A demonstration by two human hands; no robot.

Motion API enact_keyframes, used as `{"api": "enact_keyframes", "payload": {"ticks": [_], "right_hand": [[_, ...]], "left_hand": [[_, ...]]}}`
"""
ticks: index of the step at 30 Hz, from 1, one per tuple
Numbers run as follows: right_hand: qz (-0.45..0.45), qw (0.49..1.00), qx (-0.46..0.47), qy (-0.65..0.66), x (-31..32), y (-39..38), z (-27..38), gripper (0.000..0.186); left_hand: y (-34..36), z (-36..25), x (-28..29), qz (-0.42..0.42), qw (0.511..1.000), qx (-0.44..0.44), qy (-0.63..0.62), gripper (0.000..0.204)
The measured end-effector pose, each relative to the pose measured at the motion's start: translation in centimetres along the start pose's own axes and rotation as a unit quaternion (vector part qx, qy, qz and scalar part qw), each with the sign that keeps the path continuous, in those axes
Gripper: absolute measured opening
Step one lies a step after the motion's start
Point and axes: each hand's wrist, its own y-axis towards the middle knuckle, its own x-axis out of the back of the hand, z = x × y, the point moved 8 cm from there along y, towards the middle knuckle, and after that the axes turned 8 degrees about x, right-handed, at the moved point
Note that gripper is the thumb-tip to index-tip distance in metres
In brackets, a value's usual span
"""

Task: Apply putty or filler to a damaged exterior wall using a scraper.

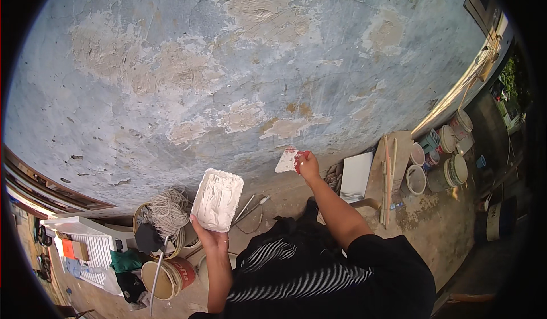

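The wall (pixel 228 62) is patchy blue-grey with bare filler spots low down. Best to press the scraper (pixel 286 160) flat and draw evenly. The left hand (pixel 209 236) cups a white tray (pixel 216 198) of paste from beneath; the right hand (pixel 308 164) holds a closed grip on the scraper's red handle, blade against the wall
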Motion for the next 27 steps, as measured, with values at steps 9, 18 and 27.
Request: {"api": "enact_keyframes", "payload": {"ticks": [9, 18, 27], "right_hand": [[0.057, 0.965, 0.085, -0.243, -0.9, -1.8, 4.1, 0.017], [0.073, 0.968, 0.097, -0.221, -0.8, 0.2, 7.5, 0.019], [0.077, 0.927, 0.124, -0.345, -0.4, 1.7, 9.1, 0.021]], "left_hand": [[0.4, -1.0, -0.7, 0.005, 1.000, 0.017, -0.007, 0.068], [1.2, -2.8, 0.3, -0.009, 1.000, -0.004, -0.020, 0.068], [2.3, -1.2, 0.2, -0.017, 0.999, 0.004, -0.029, 0.068]]}}
